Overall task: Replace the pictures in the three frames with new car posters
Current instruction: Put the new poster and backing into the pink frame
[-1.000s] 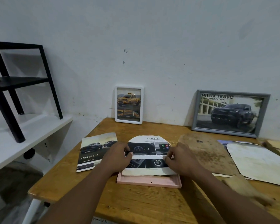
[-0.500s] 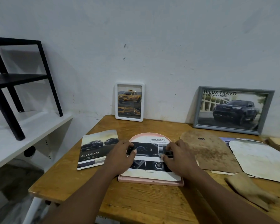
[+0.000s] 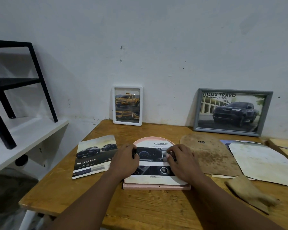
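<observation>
Left hand [image 3: 125,161], right hand [image 3: 181,161]: fingers spread, pressing ADVANCED poster [image 3: 150,155] into pink arched frame [image 3: 156,187]. Likely last frame, seating step. Next: check edges flush, fit brown backing board [image 3: 209,155].

The left hand [image 3: 125,161] and right hand [image 3: 181,163] press an arch-topped car poster [image 3: 152,177] onto the pink frame [image 3: 156,187], which lies on the worktop [image 3: 140,208].

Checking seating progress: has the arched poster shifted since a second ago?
Yes. The arched poster slid toward the camera; pink frame rim now shows above it.
</observation>
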The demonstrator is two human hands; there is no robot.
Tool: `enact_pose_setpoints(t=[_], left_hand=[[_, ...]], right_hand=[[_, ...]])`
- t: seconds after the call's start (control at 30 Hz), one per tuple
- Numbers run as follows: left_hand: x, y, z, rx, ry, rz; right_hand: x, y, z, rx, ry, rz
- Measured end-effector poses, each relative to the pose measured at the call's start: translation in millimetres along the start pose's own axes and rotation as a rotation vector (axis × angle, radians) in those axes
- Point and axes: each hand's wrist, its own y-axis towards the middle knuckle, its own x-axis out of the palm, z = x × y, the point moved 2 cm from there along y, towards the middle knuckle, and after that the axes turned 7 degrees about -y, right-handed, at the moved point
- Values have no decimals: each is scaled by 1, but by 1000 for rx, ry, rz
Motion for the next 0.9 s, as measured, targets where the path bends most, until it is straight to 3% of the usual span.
enact_pose_setpoints(t=[0.13,0.3,0.63,0.9], left_hand=[[12,7,10,-16,-54,47],[31,17,22,-21,-60,50],[36,23,21,-11,-21,14],[35,23,21,-7,10,21]], right_hand=[[-30,5,34,333,-62,45],[-55,-4,100,705,-135,-110],[-58,5,117,825,-104,-137],[-71,24,94,719,85,45]])
